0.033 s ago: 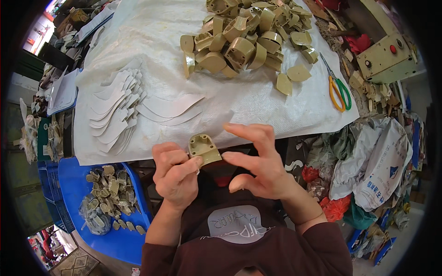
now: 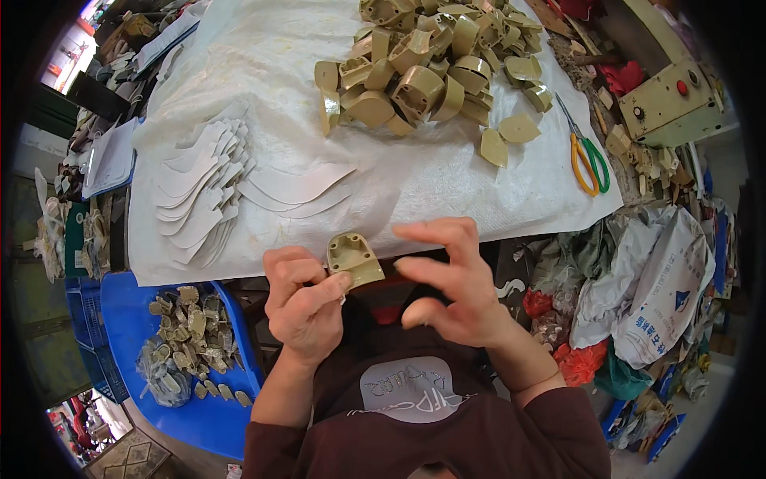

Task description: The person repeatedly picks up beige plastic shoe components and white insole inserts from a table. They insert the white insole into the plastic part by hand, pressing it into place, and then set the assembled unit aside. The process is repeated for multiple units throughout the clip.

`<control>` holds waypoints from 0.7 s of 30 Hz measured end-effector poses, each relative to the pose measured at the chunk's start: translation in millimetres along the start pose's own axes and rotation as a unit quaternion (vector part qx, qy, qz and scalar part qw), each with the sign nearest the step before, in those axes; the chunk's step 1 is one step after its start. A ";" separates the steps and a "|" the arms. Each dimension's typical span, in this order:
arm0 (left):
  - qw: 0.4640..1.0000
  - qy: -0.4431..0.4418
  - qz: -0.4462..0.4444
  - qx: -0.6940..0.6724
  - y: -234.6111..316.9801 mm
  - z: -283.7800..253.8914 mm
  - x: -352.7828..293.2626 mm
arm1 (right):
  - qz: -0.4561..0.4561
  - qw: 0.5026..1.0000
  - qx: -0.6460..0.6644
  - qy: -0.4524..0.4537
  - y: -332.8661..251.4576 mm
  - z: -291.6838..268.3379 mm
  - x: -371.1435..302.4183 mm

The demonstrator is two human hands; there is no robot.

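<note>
My left hand (image 2: 303, 302) pinches an olive-tan shoe heel (image 2: 355, 257) at its lower left edge, just past the table's near edge. The heel's hollow, rounded face with small holes is turned up. A small white bit shows below my left fingertips. To the right of the heel, my right hand (image 2: 455, 279) is open, fingers and thumb spread and apart from it. Beyond my hands, white curved cut pieces (image 2: 195, 195) lie in an overlapping stack on the table, with a few more loose pieces (image 2: 299, 188) beside them.
A big pile of tan heels (image 2: 423, 80) covers the far middle of the white table sheet (image 2: 319, 152). Scissors (image 2: 586, 156) with orange and green handles lie at right. A blue tub (image 2: 132, 343) with more heels stands lower left. Plastic bags (image 2: 654, 279) crowd the right.
My right hand has drawn slightly to the right, widening the gap between its fingers and the heel. The left hand and the heel stay in place.
</note>
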State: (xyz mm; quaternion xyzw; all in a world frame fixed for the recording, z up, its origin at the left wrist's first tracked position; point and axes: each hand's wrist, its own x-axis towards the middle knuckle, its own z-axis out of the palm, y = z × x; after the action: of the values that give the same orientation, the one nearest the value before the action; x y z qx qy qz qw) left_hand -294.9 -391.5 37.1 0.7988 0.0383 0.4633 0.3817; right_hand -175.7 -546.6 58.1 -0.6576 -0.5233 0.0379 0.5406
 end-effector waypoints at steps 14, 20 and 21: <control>0.990 -0.134 0.041 0.003 20.8 10.3 -3.8 | 0.290 0.799 0.504 0.154 -0.5 18.9 -40.4; 0.978 -0.128 0.104 0.128 23.6 20.8 0.0 | 0.296 0.845 0.425 0.129 -14.1 20.6 -30.6; 0.975 -0.134 0.104 0.142 28.1 22.6 2.7 | 0.297 0.862 0.394 0.119 -13.8 20.2 -30.1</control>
State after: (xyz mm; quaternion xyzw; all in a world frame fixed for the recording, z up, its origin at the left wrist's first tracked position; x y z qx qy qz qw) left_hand -284.2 -423.2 50.9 0.8992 -0.0307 0.3795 0.2155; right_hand -210.6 -556.8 44.5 -0.5135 -0.1767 0.3208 0.7760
